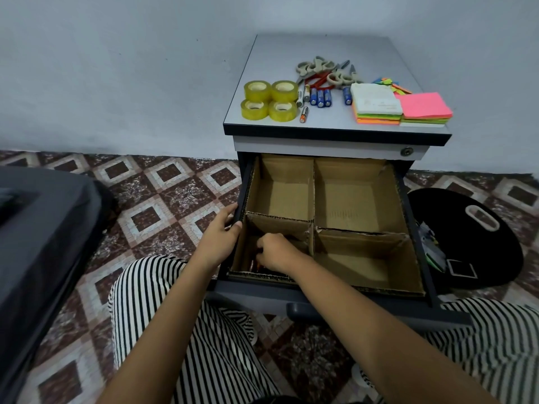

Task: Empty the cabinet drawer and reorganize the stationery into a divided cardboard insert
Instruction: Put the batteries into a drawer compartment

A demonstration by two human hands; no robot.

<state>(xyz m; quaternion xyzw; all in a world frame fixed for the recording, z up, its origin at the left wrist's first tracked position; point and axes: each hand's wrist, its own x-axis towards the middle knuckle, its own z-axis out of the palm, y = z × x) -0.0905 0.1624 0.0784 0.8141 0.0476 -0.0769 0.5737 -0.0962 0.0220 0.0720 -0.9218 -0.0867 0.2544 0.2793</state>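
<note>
Only part of what sits in the near-left compartment of the cardboard insert (314, 199) can be made out: a few small reddish-brown items (253, 265) show beside the knuckles, too dark and too covered to name. The right hand (274, 252) reaches down into that compartment with its fingers curled toward those items, but the fingertips are hidden behind the back of the hand, so I cannot tell whether it holds anything. A dark grey bulk (43, 228) at the left edge is blurred and cut off, and a round black object (481, 243) on the floor to the right is partly hidden behind the drawer (256, 291).

The left hand (221, 236) grips the drawer's left wall, thumb on the top edge and fingers down the outside. The two hands are close together, parted by that wall and the insert's cardboard side.

The insert fills the pulled-out drawer and is split into four compartments; the other three show bare cardboard floors. The rest of the stationery lies on the cabinet's top surface (320, 123), well beyond both hands: four tape rolls (269, 100) at the left, batteries (320, 97) just beside them, scissors (323, 71) piled behind the batteries, and sticky notes (399, 109) stacked at the right.
</note>
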